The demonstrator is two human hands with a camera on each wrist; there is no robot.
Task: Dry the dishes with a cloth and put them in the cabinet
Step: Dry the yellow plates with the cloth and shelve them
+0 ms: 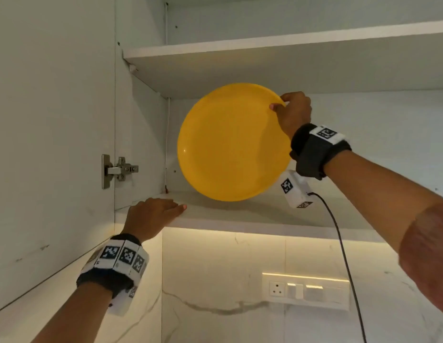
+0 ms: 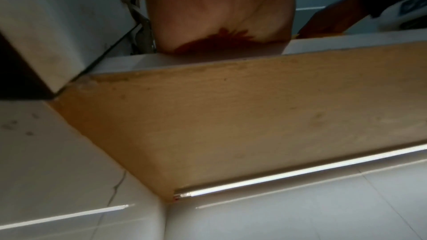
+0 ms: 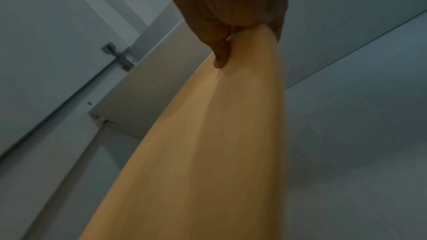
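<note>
right hand [image 1: 293, 115] pinches yellow plate [image 1: 234, 142] rim | left hand [image 1: 156, 214] flat on cabinet shelf [image 1: 265, 216] | fingertips hidden

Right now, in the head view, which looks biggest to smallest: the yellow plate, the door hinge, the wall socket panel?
1. yellow plate
2. wall socket panel
3. door hinge
Each sits at a different distance, so true sizes may differ.
</note>
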